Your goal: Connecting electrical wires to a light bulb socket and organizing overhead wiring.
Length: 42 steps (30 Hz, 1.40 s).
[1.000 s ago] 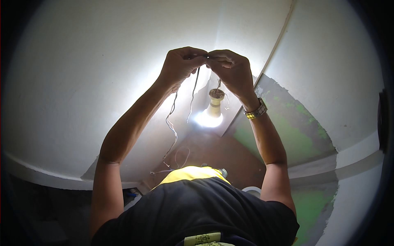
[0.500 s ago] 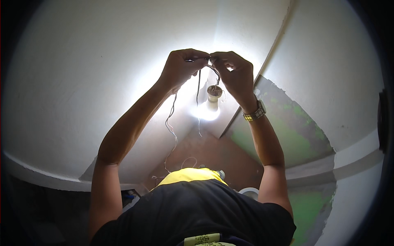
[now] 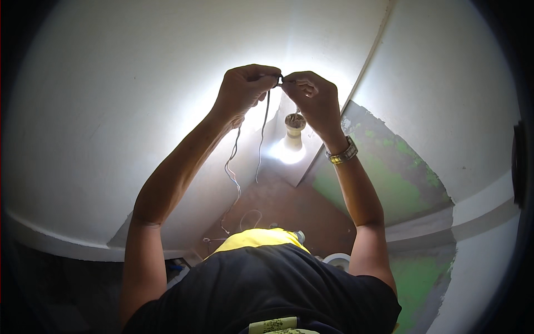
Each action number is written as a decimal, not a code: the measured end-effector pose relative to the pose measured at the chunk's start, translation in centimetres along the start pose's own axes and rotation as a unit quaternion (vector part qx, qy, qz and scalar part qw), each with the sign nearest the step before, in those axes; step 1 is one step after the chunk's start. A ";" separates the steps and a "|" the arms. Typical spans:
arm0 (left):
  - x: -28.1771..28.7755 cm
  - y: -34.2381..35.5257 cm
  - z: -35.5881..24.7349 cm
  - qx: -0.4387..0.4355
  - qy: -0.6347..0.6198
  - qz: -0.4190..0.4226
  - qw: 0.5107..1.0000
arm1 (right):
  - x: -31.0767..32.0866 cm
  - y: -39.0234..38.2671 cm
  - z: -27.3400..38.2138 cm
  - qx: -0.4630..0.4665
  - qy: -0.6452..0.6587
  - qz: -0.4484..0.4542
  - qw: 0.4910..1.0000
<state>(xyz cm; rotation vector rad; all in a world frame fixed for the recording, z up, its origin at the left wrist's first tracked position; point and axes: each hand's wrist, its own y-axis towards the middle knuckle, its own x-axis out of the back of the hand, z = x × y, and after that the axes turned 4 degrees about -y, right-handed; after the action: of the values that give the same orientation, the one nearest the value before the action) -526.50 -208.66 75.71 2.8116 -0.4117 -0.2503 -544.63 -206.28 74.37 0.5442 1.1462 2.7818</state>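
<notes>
Both hands are raised and pinch a dark thin wire (image 3: 268, 111) with their fingertips almost meeting. My left hand (image 3: 245, 89) has fingers closed round it; strands hang below, including a long twisted wire (image 3: 232, 178) reaching down toward the brown surface. My right hand (image 3: 311, 97), with a metal watch (image 3: 342, 150) at its wrist, pinches the wire just right of the left. Beneath the hands hangs a lit bulb (image 3: 286, 151) in a pale holder (image 3: 295, 123), with short wires at its top.
A white wall (image 3: 105, 100) curves at the left, with a thin strip (image 3: 361, 78) running down right of my hands. Patchy green and grey paint (image 3: 389, 161) covers the right side. A brown floor (image 3: 328, 217) and a white round fixture (image 3: 336, 259) show behind my yellow and black shirt.
My right hand and forearm have shifted slightly down. A small bend of wire now shows between my fingertips, and the hanging strands and bulb have swung a little.
</notes>
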 end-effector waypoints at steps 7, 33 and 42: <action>-0.2 0.1 -0.7 0.011 -0.032 -0.002 0.999 | 0.1 -0.2 0.5 0.221 -0.145 -0.024 0.964; 0.1 0.5 -0.3 -0.006 -0.034 0.027 0.999 | 0.1 1.1 1.6 -0.117 0.150 0.001 0.982; 0.0 0.4 -0.1 -0.001 -0.030 0.027 0.999 | -0.1 1.6 1.8 -0.100 0.101 -0.003 0.990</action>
<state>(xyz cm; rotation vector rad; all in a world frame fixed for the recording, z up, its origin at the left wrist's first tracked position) -526.58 -209.03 75.96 2.7923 -0.4999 -0.3243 -543.86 -206.27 76.62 0.2429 0.8806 2.9558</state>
